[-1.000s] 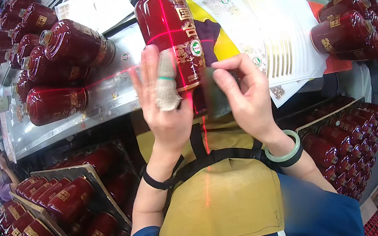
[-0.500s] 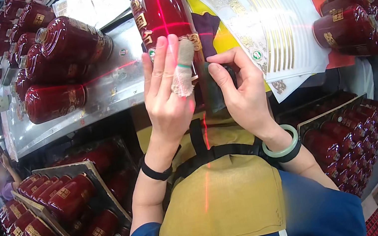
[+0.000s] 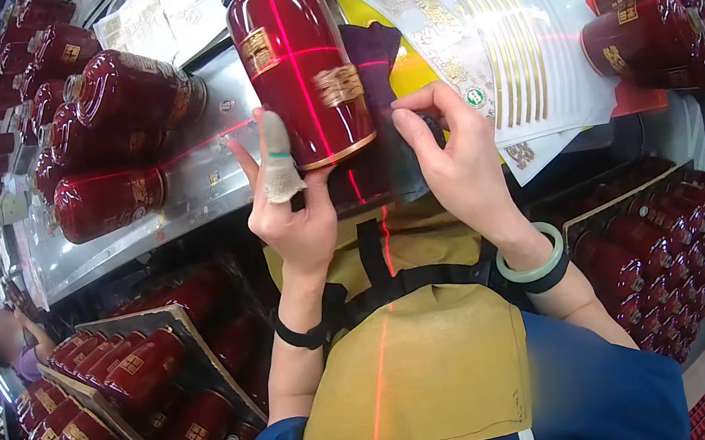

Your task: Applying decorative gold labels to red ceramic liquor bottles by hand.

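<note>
A dark red glossy bottle (image 3: 302,68) with gold labels lies with its neck away from me and its base toward me. Red laser lines cross on it. My left hand (image 3: 289,207) is at the near left of its base, fingers apart, one wearing a beige cloth finger cover (image 3: 279,162). The thumb reaches just below the base rim; whether it touches cannot be told. To the right of the bottle, my right hand (image 3: 456,140) has thumb and forefinger brought together in a pinch. Anything between those fingertips is too small to make out.
White sheets (image 3: 517,31) with gold strips and stickers lie on the right, over a yellow sheet (image 3: 415,67). Red bottles (image 3: 109,202) stand and lie at left, others (image 3: 651,40) at right. Crates of bottles (image 3: 142,365) sit below the metal table. Another person (image 3: 11,341) is far left.
My left hand has slid off the bottle's face toward its lower left, fingers spreading. The bottle has turned, showing different gold labels. My right hand has barely moved and keeps its pinch.
</note>
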